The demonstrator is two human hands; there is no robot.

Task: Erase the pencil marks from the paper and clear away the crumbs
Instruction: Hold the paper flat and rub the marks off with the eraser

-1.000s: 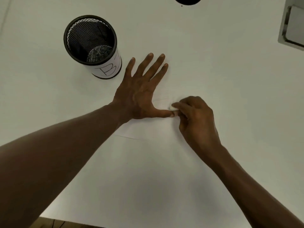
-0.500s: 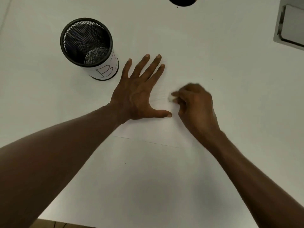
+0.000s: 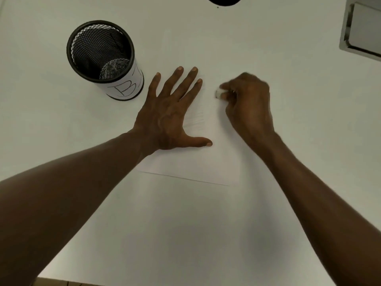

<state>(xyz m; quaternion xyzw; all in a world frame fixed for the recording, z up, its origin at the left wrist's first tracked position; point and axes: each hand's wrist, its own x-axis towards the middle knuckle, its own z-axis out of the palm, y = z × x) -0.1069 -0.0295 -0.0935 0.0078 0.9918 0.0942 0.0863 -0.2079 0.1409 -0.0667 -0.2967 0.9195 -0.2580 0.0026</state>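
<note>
A white sheet of paper [image 3: 198, 164] lies flat on the white table, its near edge showing as a thin line. Faint pencil marks [image 3: 194, 118] remain beside my left palm. My left hand [image 3: 169, 116] lies flat on the paper with fingers spread, pressing it down. My right hand [image 3: 247, 100] pinches a small white eraser [image 3: 218, 93] between thumb and fingertips, its tip on the paper just right of my left fingertips. The right hand is blurred with motion. No crumbs can be made out.
A black mesh pen cup [image 3: 103, 58] with a white label marked "B" stands at the upper left, close to my left hand. A metal-framed object [image 3: 362, 27] sits at the top right corner. A dark round shape [image 3: 223, 0] cuts the top edge.
My right hand has moved the eraser away from my left thumb, up the paper to level with my left fingertips. My left hand has stayed pressed on the sheet.
</note>
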